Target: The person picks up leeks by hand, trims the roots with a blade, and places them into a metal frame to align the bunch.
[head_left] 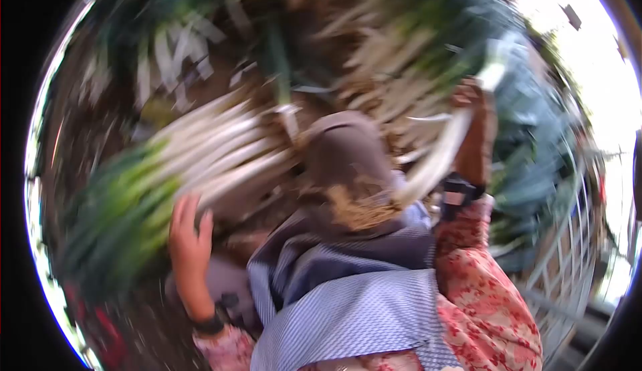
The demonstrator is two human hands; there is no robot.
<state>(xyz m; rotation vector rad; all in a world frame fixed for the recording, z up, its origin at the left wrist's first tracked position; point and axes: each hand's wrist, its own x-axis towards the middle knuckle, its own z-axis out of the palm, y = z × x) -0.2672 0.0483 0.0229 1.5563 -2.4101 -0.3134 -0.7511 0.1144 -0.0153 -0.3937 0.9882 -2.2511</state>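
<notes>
A leek is in my right hand, its white stalk slanting down to a tuft of pale roots over my lap. My right fingers are wrapped round it. My left hand rests at the edge of a row of leeks, near where the white stalks turn green. Its fingers are slightly apart, with nothing held between them. The row lies side by side, with roots towards the middle and green leaves to the left. The view is blurred by motion.
More leeks lie in a pile at the upper right, and others at the upper left. Green leaves spread along the right side. A metal grid stands at the lower right. Brown ground shows at the left.
</notes>
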